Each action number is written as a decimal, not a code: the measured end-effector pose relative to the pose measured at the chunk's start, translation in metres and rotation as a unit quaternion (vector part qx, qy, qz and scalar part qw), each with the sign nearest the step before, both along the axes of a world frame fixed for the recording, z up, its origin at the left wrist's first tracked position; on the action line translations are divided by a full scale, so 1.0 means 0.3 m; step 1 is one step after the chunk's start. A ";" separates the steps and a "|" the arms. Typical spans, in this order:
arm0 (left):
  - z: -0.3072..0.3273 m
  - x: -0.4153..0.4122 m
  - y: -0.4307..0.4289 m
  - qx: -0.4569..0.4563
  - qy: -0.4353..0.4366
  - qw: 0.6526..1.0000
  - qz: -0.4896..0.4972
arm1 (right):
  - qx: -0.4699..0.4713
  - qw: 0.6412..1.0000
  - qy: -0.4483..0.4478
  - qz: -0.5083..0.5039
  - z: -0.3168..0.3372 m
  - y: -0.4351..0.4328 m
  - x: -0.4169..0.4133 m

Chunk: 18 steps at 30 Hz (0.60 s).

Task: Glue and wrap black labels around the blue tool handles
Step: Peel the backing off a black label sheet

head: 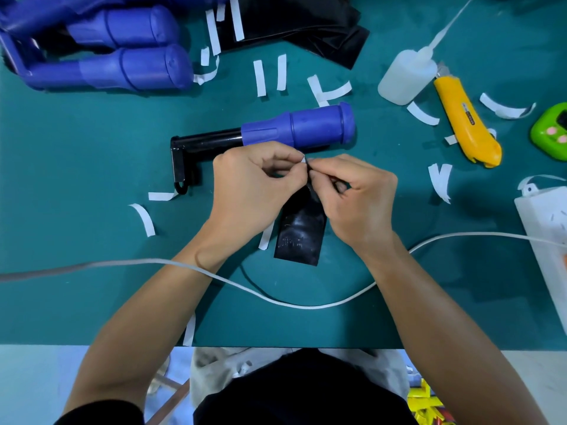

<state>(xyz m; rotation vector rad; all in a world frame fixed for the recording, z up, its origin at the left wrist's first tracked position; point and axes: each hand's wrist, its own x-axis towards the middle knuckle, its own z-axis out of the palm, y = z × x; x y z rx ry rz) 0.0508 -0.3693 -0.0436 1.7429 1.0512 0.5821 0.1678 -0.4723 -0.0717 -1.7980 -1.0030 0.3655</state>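
Observation:
A tool with a blue handle (310,125) and a black shaft lies across the green mat just beyond my hands. Below it hangs a shiny black label (302,233), its lower end resting on the mat. My right hand (352,200) pinches the label's top edge. My left hand (254,185) pinches a small white backing strip (302,156) at that same top edge. The two sets of fingertips meet there. Several more blue-handled tools (122,62) are piled at the far left.
A glue bottle (408,76) with a long nozzle and a yellow utility knife (466,127) lie at the right. A stack of black labels (300,23) sits at the back. White backing strips litter the mat. A white cable (276,299) crosses near me. A white box (549,228) stands at the right edge.

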 end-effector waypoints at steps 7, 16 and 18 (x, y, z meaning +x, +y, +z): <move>-0.008 0.001 0.014 -0.052 -0.006 0.999 0.005 | 0.003 1.000 0.015 -0.025 0.001 0.004 -0.001; -0.009 -0.002 0.025 -0.099 -0.024 0.995 -0.005 | 0.000 0.996 0.083 -0.024 0.010 0.009 0.015; -0.008 -0.001 0.026 -0.118 -0.036 0.992 -0.005 | 0.004 0.994 0.106 -0.020 0.015 0.012 0.019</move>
